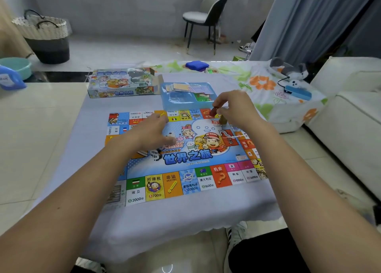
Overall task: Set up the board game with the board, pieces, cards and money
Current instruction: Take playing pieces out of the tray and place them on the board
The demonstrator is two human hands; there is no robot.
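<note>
Low table (185,221) under pale cloth, tiled floor around. Game board (185,155) lies flat mid-table. Far of it: blue tray (165,99) with cards (185,87), game box (121,83) to its left. Right hand (237,107) at board's far right corner, fingers curled, pinching a small red piece (214,111). Left hand (150,132) over board's left part, fingers loosely spread, holding nothing. Chair (206,15), basket (43,33) far; white sofa (350,112) right.

Both forearms are bare to the edge of view, no sleeves, watch or rings visible on the hands (237,107), with black trousers (268,252) and a white sneaker with black stripes (235,234) at the lower right.
</note>
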